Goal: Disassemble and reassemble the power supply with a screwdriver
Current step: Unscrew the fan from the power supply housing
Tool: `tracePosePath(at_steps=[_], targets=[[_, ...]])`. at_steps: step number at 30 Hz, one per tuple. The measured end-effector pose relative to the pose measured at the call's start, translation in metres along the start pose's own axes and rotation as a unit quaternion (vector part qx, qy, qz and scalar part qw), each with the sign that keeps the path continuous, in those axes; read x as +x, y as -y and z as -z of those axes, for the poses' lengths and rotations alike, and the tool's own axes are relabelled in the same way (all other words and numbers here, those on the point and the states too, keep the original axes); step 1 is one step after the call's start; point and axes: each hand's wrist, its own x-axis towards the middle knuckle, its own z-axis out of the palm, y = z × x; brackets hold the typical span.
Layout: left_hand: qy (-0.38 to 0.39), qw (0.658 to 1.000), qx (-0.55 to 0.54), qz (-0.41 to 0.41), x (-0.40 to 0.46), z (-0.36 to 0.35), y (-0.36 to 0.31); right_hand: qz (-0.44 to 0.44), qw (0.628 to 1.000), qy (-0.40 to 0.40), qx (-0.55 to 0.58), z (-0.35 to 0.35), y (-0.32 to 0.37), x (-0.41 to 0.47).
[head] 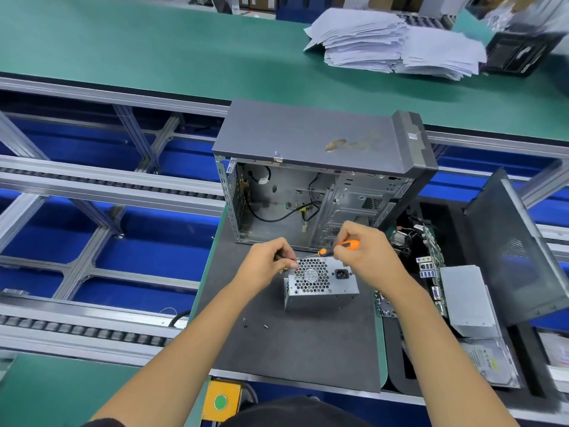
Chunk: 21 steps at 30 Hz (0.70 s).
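Two hands work a screwdriver at the far left corner of a power supply on a dark mat.

The power supply (320,283) sits on the mat (295,343), just near of an open computer case (320,167), its honeycomb grille facing up. The right hand (360,254) is curled round the orange handle of the screwdriver (337,247), whose shaft slants left toward the box's far left corner. The left hand (271,260) pinches there with curled fingers; what it grips is too small to tell. A few loose screws (255,324) lie on the mat nearer in. A circuit board (431,266) stands to the right.
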Motion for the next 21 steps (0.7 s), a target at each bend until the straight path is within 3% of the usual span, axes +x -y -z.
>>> tracePosePath(at_steps=[2, 5, 9, 14, 21], targets=[[0.010, 1.000, 0.026, -0.001, 0.008, 0.001, -0.002, 0.032, 0.999, -0.005, -0.019, -0.003, 0.011, 0.008], [0.005, 0.999, 0.042, -0.006, 0.018, 0.000, -0.007, 0.088, 0.987, 0.001, -0.135, -0.009, 0.026, 0.027], [-0.019, 0.993, 0.102, 0.056, 0.024, -0.001, -0.010, 0.119, 0.969, 0.018, -0.217, -0.020, 0.039, 0.053], [-0.026, 0.986, 0.120, 0.116, 0.022, 0.001, -0.004, 0.133, 0.960, 0.051, -0.240, -0.030, 0.042, 0.069], [0.013, 0.988, 0.089, 0.123, 0.023, 0.002, 0.000, 0.142, 0.955, 0.060, -0.254, -0.038, 0.039, 0.076]])
